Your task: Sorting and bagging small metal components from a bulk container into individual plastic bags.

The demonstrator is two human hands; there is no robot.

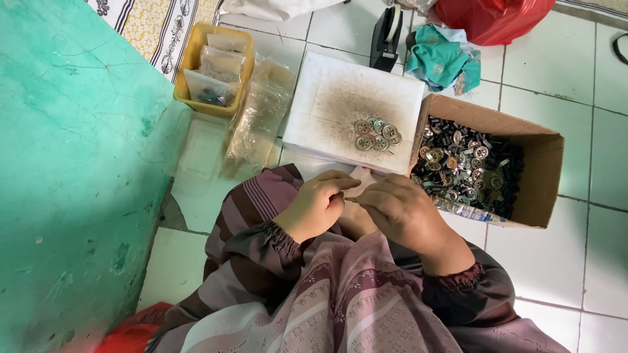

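My left hand point(318, 204) and my right hand point(400, 209) meet close together above my lap, fingers curled around a small thin part pinched between them; the part itself is mostly hidden. Just beyond my hands lies a white foam block point(340, 98) with a dusty brown stain and a small pile of round metal discs point(376, 134) on it. To the right stands an open cardboard box point(543, 176) filled with several dark small parts and round metal pieces point(468, 167).
A yellow tub point(190, 65) holding small plastic bags sits at the back left, with clear plastic bags point(258, 117) beside it. A black tape dispenser point(386, 33), teal cloth point(441, 59) and red bag point(490, 16) lie at the back. A green wall point(72, 163) runs on the left.
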